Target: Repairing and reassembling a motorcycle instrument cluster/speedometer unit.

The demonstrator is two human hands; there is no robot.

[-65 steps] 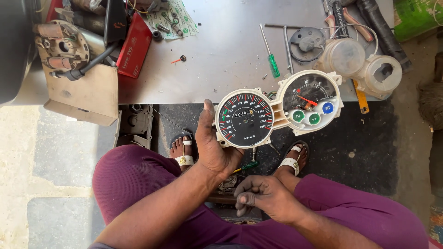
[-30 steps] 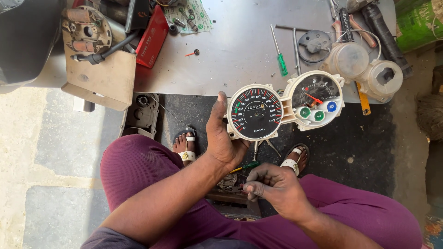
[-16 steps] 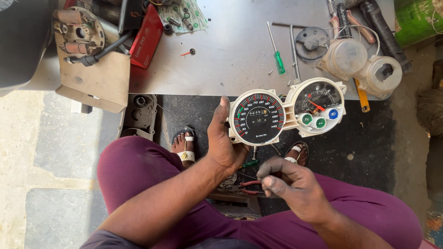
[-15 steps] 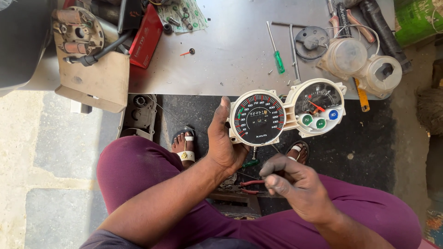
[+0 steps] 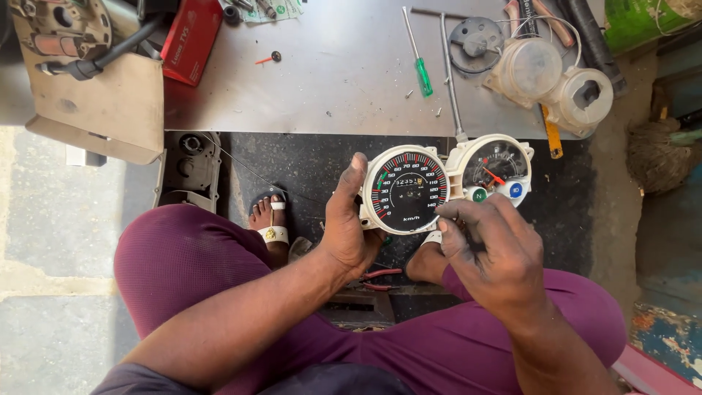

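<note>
Nearest, my right hand (image 5: 493, 245) is closed in a pinch at the lower right rim of the speedometer dial (image 5: 406, 190); what the fingertips hold is too small to tell. My left hand (image 5: 351, 219) grips the motorcycle instrument cluster (image 5: 446, 183) from its left side, thumb up along the edge, holding it upright over my knees with both dials facing me, clear of the bench (image 5: 344, 80).

To do this step well, I judge that the left grip should stay firm and keep the face square to my eyes, while the right works with fingertips only, lightly, so that nothing slips across the dial face.

Below the cluster, red-handled pliers (image 5: 376, 278) lie by my sandalled feet on the dark floor mat (image 5: 307, 164).

Farther off on the bench: a green-handled screwdriver (image 5: 419, 58), a few loose screws (image 5: 424, 99) near it, and a long metal rod (image 5: 450, 77) running toward the cluster.

Containers: at far right, two joined translucent cups, a gauge housing (image 5: 556, 84), lie face up with wires leading off; they appear empty of dials. At far left, a cardboard box (image 5: 95, 102) overhangs the bench edge and carries a metal engine part (image 5: 55, 33). A red carton (image 5: 191, 36) lies closed, contents unseen.
</note>
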